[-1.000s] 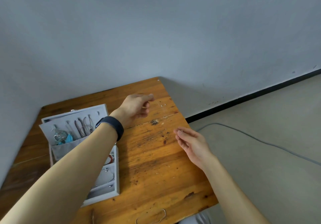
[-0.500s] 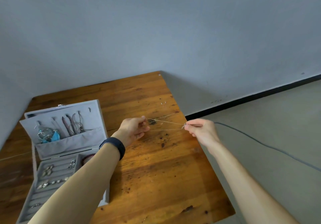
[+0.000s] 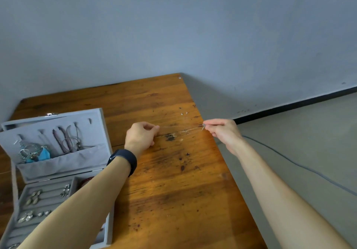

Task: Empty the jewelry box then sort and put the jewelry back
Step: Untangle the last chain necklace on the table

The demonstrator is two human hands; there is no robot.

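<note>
A thin silver necklace chain (image 3: 181,127) is stretched taut above the wooden table (image 3: 173,190). My left hand (image 3: 142,135) pinches one end and my right hand (image 3: 222,130) pinches the other end by its small pendant. The grey jewelry box (image 3: 58,167) stands open at the left. Necklaces, a blue earring and bracelets hang in its lid. Earrings sit in the ring rows of its tray, partly hidden by my left forearm.
Two tiny earrings (image 3: 184,113) lie on the table near its far right edge. The table's right edge runs just under my right hand. A cable (image 3: 301,166) lies on the floor to the right. A grey wall stands behind.
My hands came together, took hold of the thin chain and have pulled it apart until it is taut. The right hand moved further right, past the table edge.
</note>
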